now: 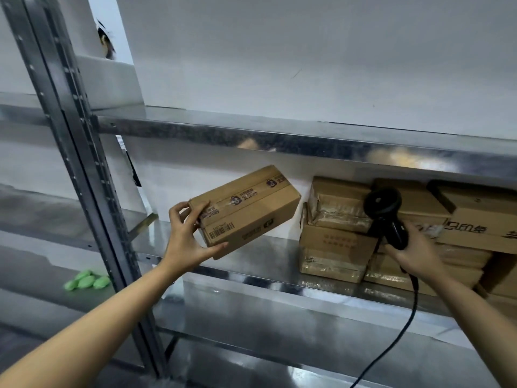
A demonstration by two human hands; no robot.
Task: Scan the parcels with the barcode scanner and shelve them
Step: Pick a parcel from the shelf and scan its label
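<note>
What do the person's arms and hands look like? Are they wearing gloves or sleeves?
No gloves and no sleeves show. Both forearms are bare all the way to the picture's edge. The left hand and right hand are bare too, with no rings, watch or bracelet visible. The fingernails look short and plain.

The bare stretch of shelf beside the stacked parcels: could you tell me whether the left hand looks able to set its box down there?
Probably yes. The left hand grips the box just above the shelf, and nothing lies between it and the stacked parcels.
</note>
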